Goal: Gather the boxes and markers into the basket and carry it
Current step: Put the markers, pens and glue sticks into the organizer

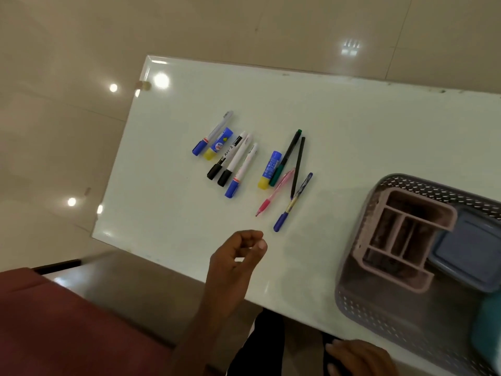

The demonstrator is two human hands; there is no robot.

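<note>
Several markers (235,164), pens (294,169) and two blue-and-yellow glue sticks (218,144) lie in a loose row on the white glass table (352,126). A grey perforated basket (385,316) stands at the table's right end. It holds a pink divided organiser box (401,240) and a blue lidded box (471,256). My left hand (235,259) hovers over the near table edge, below the pens, fingers loosely curled with nothing in them. My right hand (357,358) is low at the bottom, below the basket's near corner, empty and only partly in view.
A teal object (488,329) shows at the basket's right edge, cut off by the frame. Glossy beige floor tiles (81,77) surround the table. A dark red seat or cloth (67,321) lies at the lower left.
</note>
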